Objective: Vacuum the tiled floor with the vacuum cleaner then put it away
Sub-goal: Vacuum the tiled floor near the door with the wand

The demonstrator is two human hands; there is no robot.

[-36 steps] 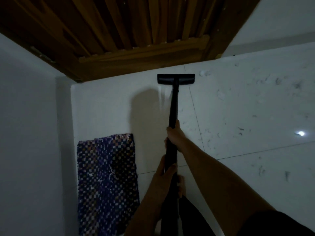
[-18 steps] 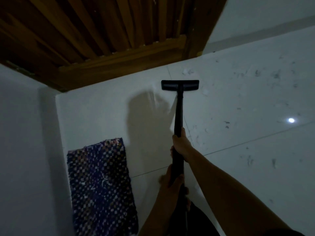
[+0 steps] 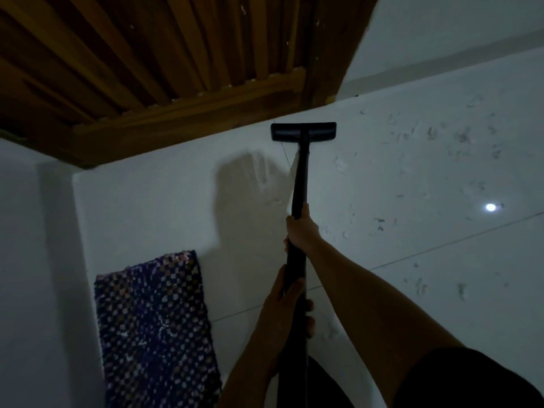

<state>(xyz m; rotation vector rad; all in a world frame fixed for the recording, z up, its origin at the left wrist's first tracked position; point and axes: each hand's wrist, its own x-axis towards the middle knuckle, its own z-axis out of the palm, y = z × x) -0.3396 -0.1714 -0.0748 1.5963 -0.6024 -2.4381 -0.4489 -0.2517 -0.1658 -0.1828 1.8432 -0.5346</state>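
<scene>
**Step in hand:** vacuuming the strip of tiled floor (image 3: 412, 290) in front of the wooden door (image 3: 176, 69).

**Position.** The vacuum cleaner's floor head (image 3: 303, 131) lies flat on the tile just in front of the door's bottom rail, near the door's right end. The black tube (image 3: 300, 178) runs from the head back toward the person. The right hand (image 3: 301, 231) grips the tube nearer the door, and the left hand (image 3: 287, 310) grips it farther from the door. On both hands the fingers (image 3: 309, 320) are curled round the tube and pressed together.

**Recommended procedure.**
1. Hold the head flat on the tile. A lifted edge would likely lose suction.
2. Run the head parallel to the bottom rail and stop short of the wood.
3. Make overlapping strokes to the right of the door, where pale scraps (image 3: 341, 166) and dark flecks are scattered over the tiles.
4. Steer with the right hand and push with the left.

**Caution.** A woven mat (image 3: 153, 328) lies well back from the door, to its left. The head could probably draw in the mat's edge, so skirt it. The cleaner's body is out of view.
</scene>
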